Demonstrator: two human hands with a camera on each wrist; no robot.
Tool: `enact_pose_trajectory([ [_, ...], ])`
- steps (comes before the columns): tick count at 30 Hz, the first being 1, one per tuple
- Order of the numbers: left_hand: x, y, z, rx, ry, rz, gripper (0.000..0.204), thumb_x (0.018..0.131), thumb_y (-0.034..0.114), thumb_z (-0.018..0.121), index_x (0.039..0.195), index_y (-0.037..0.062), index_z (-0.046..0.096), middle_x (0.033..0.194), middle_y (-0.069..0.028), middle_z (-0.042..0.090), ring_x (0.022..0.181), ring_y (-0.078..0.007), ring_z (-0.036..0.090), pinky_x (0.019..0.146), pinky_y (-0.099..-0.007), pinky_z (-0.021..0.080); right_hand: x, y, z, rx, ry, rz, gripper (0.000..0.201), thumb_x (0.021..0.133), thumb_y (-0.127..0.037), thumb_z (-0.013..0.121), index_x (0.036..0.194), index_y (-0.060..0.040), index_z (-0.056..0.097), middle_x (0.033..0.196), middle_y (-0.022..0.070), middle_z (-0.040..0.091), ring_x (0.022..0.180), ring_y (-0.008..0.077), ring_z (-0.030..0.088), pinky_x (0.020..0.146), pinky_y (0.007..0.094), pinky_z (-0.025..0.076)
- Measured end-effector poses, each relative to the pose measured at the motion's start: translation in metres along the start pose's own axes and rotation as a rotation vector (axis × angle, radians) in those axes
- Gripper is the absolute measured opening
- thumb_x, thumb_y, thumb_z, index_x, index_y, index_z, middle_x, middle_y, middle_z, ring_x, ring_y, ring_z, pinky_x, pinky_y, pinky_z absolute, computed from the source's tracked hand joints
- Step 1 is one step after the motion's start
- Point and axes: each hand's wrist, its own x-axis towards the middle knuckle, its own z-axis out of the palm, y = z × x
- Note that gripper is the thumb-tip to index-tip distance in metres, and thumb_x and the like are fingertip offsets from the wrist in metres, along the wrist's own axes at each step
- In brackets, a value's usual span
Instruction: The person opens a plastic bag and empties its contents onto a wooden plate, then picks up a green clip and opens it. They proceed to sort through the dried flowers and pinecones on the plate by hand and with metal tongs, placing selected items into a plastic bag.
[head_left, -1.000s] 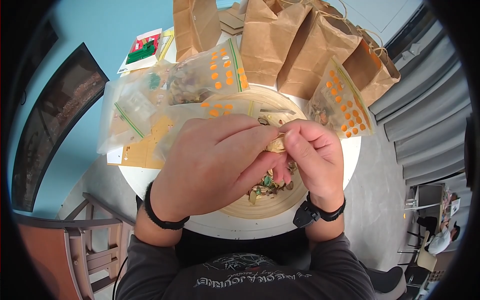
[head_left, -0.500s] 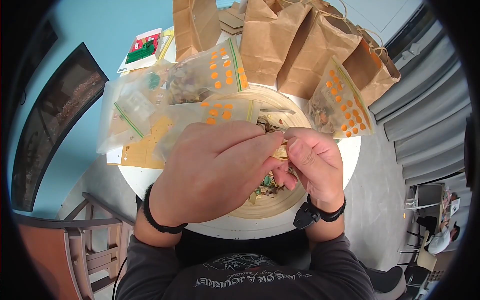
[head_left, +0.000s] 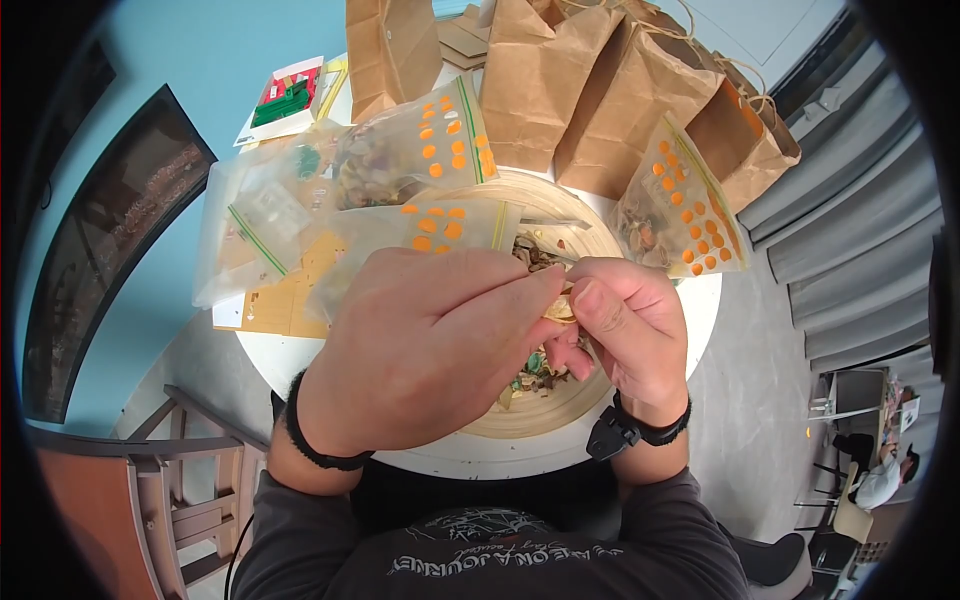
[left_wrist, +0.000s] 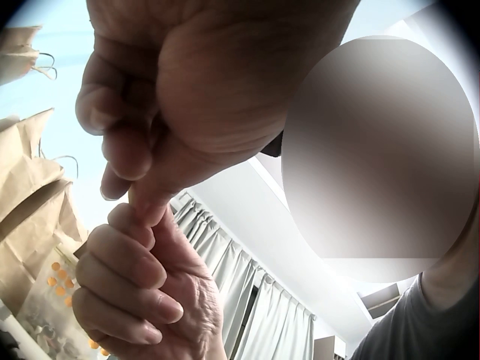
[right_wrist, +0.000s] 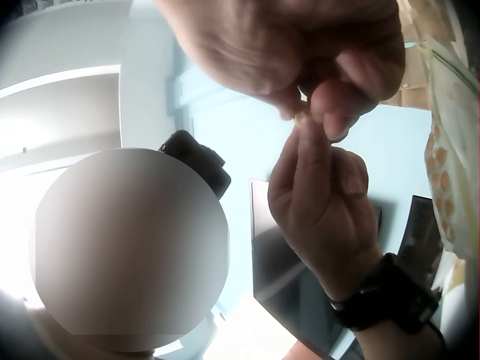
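Between the fingertips of both hands, over the round wooden tray, is a small pale-tan, thin-edged dried piece [head_left: 560, 309]. My left hand [head_left: 430, 345] pinches it from the left, its back covering much of the tray. From the right, my right hand [head_left: 632, 325] pinches the same piece between thumb and bent forefinger. A sliver of the piece [right_wrist: 301, 117] shows between the fingertips in the right wrist view. Below the hands, the tray [head_left: 500, 425] holds a loose heap of dried leaves and petals [head_left: 530, 382], brown, tan and green, partly hidden by the hands.
Zip bags with orange dots, one [head_left: 410, 150] behind the left hand and another [head_left: 690, 205] at the right, hold dried bits. Brown paper bags [head_left: 545, 90] line the table's back. A white box [head_left: 288, 98] with green and red items sits back left.
Both hands have shifted slightly toward the body and right, and the pinched piece has turned a little between the fingers. Over the last half second they have stayed nearly still.
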Motion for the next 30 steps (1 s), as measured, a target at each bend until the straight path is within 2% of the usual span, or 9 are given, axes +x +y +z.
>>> enact_pose_trajectory([
  [7, 0.001, -0.004, 0.004, -0.026, -0.01, 0.001, 0.035, 0.075, 0.012, 0.09, 0.109, 0.0084, 0.082, 0.091, -0.0074, 0.077, 0.07, -0.0243, 0.072, 0.061, -0.0341, 0.055, 0.005, 0.001, 0.002, -0.049, 0.006, -0.034, 0.026, 0.11, -0.024, 0.065, 0.1, -0.0003, 0.07, 0.078, 0.0014, 0.069, 0.063, 0.0055, 0.057, 0.057, 0.0214, 0.044],
  [9, 0.004, 0.002, 0.002, -0.061, -0.067, -0.151, 0.036, 0.075, 0.014, 0.092, 0.108, 0.0079, 0.081, 0.086, -0.0066, 0.074, 0.062, -0.0237, 0.066, 0.058, -0.0343, 0.052, 0.005, -0.004, 0.001, -0.133, -0.002, -0.002, 0.023, 0.108, -0.022, 0.066, 0.1, 0.0, 0.07, 0.079, 0.0001, 0.069, 0.065, 0.005, 0.058, 0.058, 0.0212, 0.044],
  [13, 0.004, -0.004, 0.0, -0.016, -0.069, -0.222, 0.029, 0.075, 0.019, 0.094, 0.094, 0.0071, 0.075, 0.076, -0.0052, 0.067, 0.056, -0.0237, 0.057, 0.053, -0.0355, 0.047, 0.009, -0.006, 0.0, -0.184, 0.161, -0.008, 0.013, 0.105, -0.011, 0.068, 0.103, 0.0012, 0.071, 0.083, -0.0024, 0.07, 0.069, 0.0044, 0.06, 0.062, 0.0206, 0.046],
  [16, -0.003, -0.007, 0.003, 0.208, -0.203, -0.237, 0.034, 0.078, 0.028, 0.092, 0.081, 0.0065, 0.065, 0.068, -0.007, 0.061, 0.055, -0.0268, 0.057, 0.051, -0.04, 0.043, 0.013, 0.001, -0.008, -0.317, 0.269, -0.033, 0.012, 0.099, -0.007, 0.069, 0.106, 0.0019, 0.072, 0.08, -0.0018, 0.07, 0.072, 0.0048, 0.064, 0.064, 0.0219, 0.049],
  [18, -0.007, -0.004, 0.009, 0.408, -0.318, -0.237, 0.042, 0.083, 0.037, 0.087, 0.074, 0.007, 0.059, 0.064, -0.011, 0.06, 0.058, -0.0315, 0.062, 0.054, -0.0447, 0.045, 0.015, 0.002, -0.014, -0.677, 0.273, 0.051, 0.018, 0.092, -0.006, 0.072, 0.107, 0.003, 0.071, 0.073, 0.0028, 0.067, 0.068, 0.0075, 0.064, 0.063, 0.0253, 0.049],
  [21, -0.008, -0.003, 0.016, 0.431, -0.473, -0.316, 0.035, 0.088, 0.032, 0.081, 0.073, 0.0059, 0.062, 0.064, -0.0146, 0.061, 0.061, -0.0365, 0.064, 0.057, -0.0481, 0.047, 0.017, 0.002, -0.015, -0.855, 0.219, 0.059, 0.023, 0.086, -0.005, 0.073, 0.107, 0.0034, 0.071, 0.068, 0.0073, 0.063, 0.062, 0.0119, 0.063, 0.061, 0.0287, 0.049],
  [25, -0.013, -0.009, 0.021, 0.449, -0.466, -0.338, 0.025, 0.087, 0.02, 0.075, 0.071, 0.0055, 0.062, 0.064, -0.0157, 0.062, 0.062, -0.0382, 0.064, 0.058, -0.0491, 0.048, 0.017, 0.0, -0.01, -0.901, 0.209, 0.001, 0.022, 0.086, -0.005, 0.073, 0.106, 0.0024, 0.069, 0.068, 0.0081, 0.063, 0.059, 0.0147, 0.061, 0.059, 0.0301, 0.048],
  [27, -0.012, -0.009, 0.018, 0.467, -0.291, -0.34, 0.02, 0.086, 0.012, 0.07, 0.07, 0.0044, 0.061, 0.065, -0.0168, 0.062, 0.064, -0.0398, 0.063, 0.059, -0.0505, 0.047, 0.015, -0.004, -0.009, -0.802, 0.322, 0.039, 0.022, 0.085, -0.004, 0.073, 0.104, 0.001, 0.065, 0.068, 0.0072, 0.063, 0.06, 0.0134, 0.06, 0.058, 0.0298, 0.046],
  [30, -0.008, -0.011, 0.008, 0.329, -0.2, -0.396, 0.022, 0.086, 0.011, 0.07, 0.069, 0.003, 0.058, 0.066, -0.0181, 0.061, 0.064, -0.0411, 0.062, 0.058, -0.0511, 0.046, 0.009, -0.015, -0.013, -0.818, 0.271, 0.091, 0.022, 0.086, -0.004, 0.073, 0.104, -0.0005, 0.061, 0.069, 0.0032, 0.064, 0.061, 0.0111, 0.06, 0.057, 0.0284, 0.045],
])
